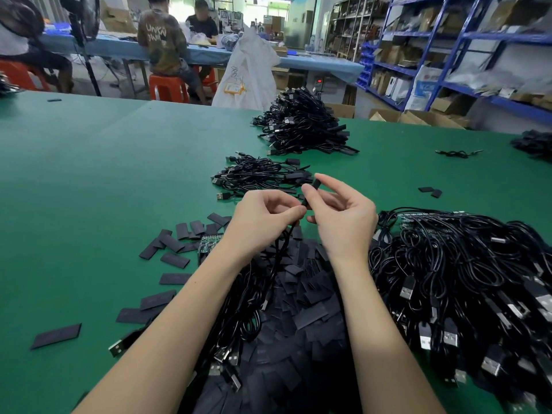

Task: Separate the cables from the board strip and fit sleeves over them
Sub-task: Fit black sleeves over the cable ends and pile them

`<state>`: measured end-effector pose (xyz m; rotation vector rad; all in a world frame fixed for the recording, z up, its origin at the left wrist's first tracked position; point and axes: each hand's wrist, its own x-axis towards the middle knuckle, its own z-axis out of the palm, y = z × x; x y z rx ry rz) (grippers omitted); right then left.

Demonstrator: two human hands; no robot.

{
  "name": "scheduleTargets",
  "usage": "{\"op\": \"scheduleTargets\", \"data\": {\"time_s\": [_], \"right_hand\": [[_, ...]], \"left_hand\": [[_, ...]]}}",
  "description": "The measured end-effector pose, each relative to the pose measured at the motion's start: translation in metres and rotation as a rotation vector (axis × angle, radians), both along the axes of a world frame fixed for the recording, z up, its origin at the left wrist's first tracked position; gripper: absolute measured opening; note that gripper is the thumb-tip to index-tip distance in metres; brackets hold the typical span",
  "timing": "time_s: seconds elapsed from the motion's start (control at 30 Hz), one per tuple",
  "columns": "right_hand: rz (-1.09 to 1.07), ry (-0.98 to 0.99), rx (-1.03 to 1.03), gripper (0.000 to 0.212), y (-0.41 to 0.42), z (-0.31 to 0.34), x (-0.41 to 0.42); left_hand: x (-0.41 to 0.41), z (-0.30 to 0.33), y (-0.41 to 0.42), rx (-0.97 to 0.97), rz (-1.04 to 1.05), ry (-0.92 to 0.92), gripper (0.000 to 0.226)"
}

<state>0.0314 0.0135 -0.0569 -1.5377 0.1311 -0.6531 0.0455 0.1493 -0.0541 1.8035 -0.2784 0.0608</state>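
Holding one cable [280,249] steady just below its end, the left hand [263,216] pinches it so the right hand [340,210] can work a black sleeve [313,186], pinched between thumb and fingertips, down over that end. Loose sleeves [298,294] lie heaped under the wrists, within easy reach; finished cables [260,174] sit stacked just beyond on the green table [104,174].

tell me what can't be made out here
All in the head view:
- Sleeve and cable joint: covered by right hand and left hand fingers.
- Board strip: mostly behind the left wrist.
- Print on loose sleeves: too small.
- Cable heap: cut by the right edge.
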Motion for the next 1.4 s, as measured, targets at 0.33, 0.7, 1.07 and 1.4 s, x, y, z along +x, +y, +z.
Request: {"op": "scheduleTargets", "data": {"time_s": [0.33, 0.7, 1.07, 1.4], "right_hand": [[-0.02, 0.086, 0.054, 0.041, -0.009, 0.004, -0.003], [0.037, 0.217, 0.091, 0.018, -0.022, 0.005, 0.003], [0.098, 0.258, -0.017, 0.024, -0.021, -0.005, 0.005], [0.136, 0.258, -0.106, 0.014, -0.018, -0.006, 0.005]], "left_hand": [[-0.001, -0.003, 0.0, 0.155, -0.081, 0.044, 0.004], [0.025, 0.037, -0.01, -0.074, -0.004, -0.015, 0.007], [0.149, 0.031, -0.012, 1.012, 0.012, -0.425, 0.025], [0.074, 0.025, 0.011, 0.499, 0.048, -0.315, 0.017]]}}
